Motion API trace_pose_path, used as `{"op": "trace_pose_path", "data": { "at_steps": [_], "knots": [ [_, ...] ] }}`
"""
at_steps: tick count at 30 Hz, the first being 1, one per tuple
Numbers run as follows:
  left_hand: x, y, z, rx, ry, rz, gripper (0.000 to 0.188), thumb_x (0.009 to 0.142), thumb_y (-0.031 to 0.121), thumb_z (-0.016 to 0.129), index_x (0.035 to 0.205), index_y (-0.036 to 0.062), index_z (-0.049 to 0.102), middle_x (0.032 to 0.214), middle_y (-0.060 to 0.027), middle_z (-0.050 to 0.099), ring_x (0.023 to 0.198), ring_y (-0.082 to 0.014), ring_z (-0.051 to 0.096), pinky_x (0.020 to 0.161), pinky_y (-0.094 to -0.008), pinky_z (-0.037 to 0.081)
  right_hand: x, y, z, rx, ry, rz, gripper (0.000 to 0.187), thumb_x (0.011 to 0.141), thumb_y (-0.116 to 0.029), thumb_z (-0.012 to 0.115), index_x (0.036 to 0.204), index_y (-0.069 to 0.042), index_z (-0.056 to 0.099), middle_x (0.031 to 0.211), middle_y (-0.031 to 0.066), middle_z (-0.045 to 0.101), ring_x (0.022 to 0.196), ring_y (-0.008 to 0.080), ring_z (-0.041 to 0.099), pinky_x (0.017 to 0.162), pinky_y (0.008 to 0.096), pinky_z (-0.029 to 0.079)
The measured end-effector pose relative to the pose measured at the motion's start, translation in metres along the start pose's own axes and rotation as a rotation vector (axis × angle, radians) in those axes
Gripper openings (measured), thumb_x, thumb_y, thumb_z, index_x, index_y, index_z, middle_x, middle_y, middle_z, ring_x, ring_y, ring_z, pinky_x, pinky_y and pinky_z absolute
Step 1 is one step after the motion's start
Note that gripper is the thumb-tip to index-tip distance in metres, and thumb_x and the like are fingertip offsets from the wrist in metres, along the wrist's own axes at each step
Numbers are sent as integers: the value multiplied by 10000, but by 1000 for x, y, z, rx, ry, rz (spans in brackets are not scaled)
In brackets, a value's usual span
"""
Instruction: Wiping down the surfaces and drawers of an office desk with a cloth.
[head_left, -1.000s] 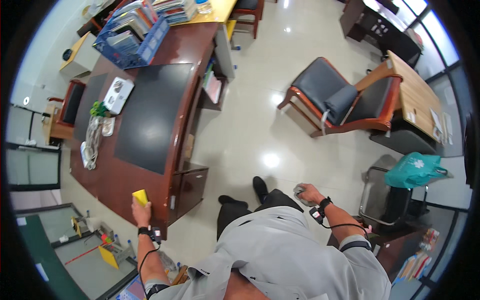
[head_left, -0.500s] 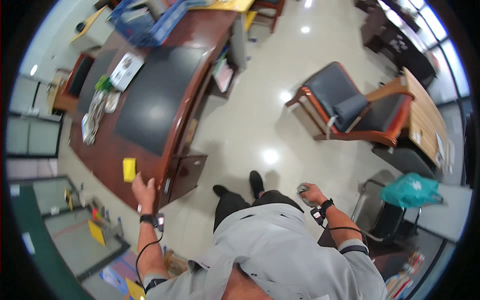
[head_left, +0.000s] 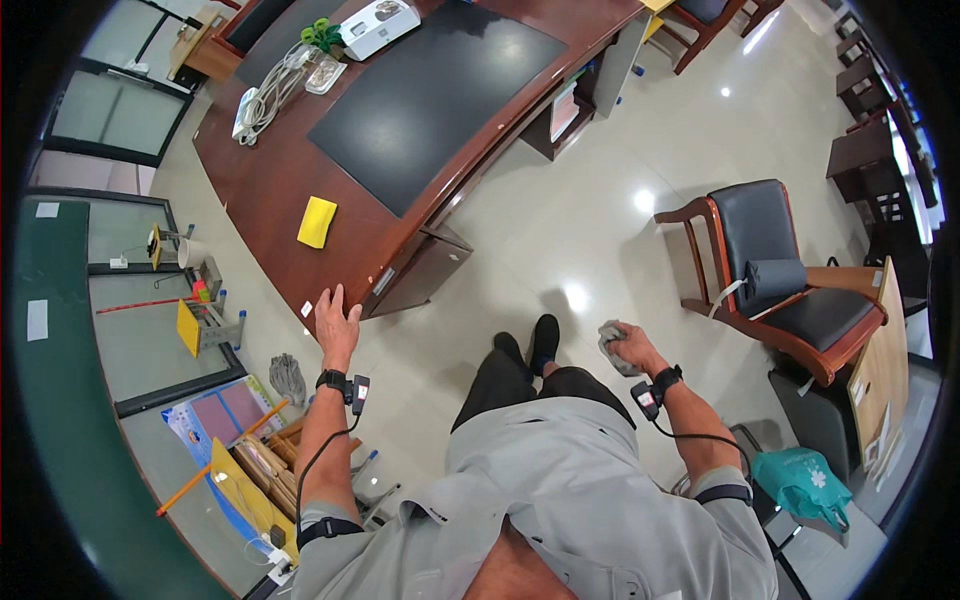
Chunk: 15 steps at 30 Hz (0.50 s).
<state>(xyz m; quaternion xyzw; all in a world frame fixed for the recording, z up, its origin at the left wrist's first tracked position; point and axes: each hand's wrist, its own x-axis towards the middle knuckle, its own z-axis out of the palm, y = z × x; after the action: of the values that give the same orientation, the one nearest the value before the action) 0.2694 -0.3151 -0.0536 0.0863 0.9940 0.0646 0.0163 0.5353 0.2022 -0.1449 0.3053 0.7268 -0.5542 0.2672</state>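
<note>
Plainly, the bright yellow rectangular pad [head_left: 317, 222] lies flat on the glossy red-brown wooden desk [head_left: 265, 205], on the far side of the left hand [head_left: 338, 318] and apart from it. That hand's fingers are spread at the desk's near corner; whether they touch it, I cannot tell. To the right, the right hand [head_left: 632, 347] is clamped on a crumpled grey cloth [head_left: 611, 345]. Farther off are a smooth black desk mat [head_left: 435, 100] and a loosely coiled pale cable [head_left: 275, 95].
</note>
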Motion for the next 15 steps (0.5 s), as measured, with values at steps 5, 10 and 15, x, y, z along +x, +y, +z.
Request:
{"op": "trace_pose_path", "data": {
  "at_steps": [5,10,15],
  "knots": [
    [1,3,7,21,84,-35,596,860,243,737,1393,57,544,1450,-251,465,1331,-430,427,1109,-488,375,20,-52,26,105,74,-65,455,791,-121,703,1237,-52,646,987,62,697,880,169,638,814,319,529],
    [1,-1,17,-44,151,-18,580,869,247,729,1394,76,550,1482,-221,452,1373,-430,390,1135,-488,345,29,-83,67,163,-68,2,473,812,-100,686,1279,-47,631,994,55,685,867,161,627,804,309,528],
    [-14,-15,14,-81,95,28,629,871,218,727,1437,67,495,1526,-188,409,1428,-383,330,1173,-480,289,30,-114,110,160,-165,4,484,851,-54,663,1332,-43,605,1057,43,681,900,149,629,811,313,538]
  ]
}}
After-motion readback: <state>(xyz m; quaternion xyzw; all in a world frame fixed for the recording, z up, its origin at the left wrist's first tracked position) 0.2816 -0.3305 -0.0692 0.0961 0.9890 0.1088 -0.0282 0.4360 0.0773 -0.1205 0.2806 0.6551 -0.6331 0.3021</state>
